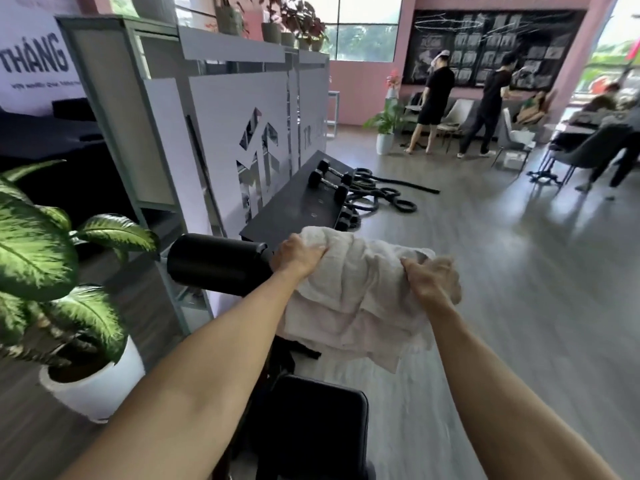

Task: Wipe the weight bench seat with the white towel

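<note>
Towel (pixel 353 292) white, bunched | left hand (pixel 298 254) gripping it | right hand (pixel 431 278) gripping it | bench seat (pixel 318 420) below

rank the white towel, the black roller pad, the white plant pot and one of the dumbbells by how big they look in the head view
1. white towel, bunched in both hands
2. black roller pad and white plant pot: look alike in size, and both are partly hidden, so unranked
3. dumbbell, smallest, though it lies farther away, which shrinks it
</note>
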Demonstrator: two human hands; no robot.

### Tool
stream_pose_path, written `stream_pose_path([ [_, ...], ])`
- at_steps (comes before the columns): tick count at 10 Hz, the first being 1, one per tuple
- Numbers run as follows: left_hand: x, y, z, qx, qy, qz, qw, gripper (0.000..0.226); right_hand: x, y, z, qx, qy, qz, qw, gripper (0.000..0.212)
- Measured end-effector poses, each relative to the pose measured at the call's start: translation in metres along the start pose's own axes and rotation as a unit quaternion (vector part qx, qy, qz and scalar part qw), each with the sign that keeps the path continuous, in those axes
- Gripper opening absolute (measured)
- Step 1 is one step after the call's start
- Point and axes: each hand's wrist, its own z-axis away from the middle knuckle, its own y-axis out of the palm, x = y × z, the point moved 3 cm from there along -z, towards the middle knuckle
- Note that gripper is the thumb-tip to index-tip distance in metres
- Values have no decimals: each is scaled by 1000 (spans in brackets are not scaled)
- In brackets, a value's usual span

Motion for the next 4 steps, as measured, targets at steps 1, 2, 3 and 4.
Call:
stream_pose_path([
  [1,0,-4,-1,-31,-13,-54,998,90,13,-8,7,-52,-43,74,995,70],
  [2,-13,-6,2,-48,44,-80,995,75,29,-7,13,-71,-105,109,986,56],
  [3,-33,-10,14,-10,151,24,988,54,39,-1,26,-75,-166,52,982,46],
  [4,-55,-29,27,114,151,281,941,69,65,-8,34,-31,-221,-83,971,34],
])
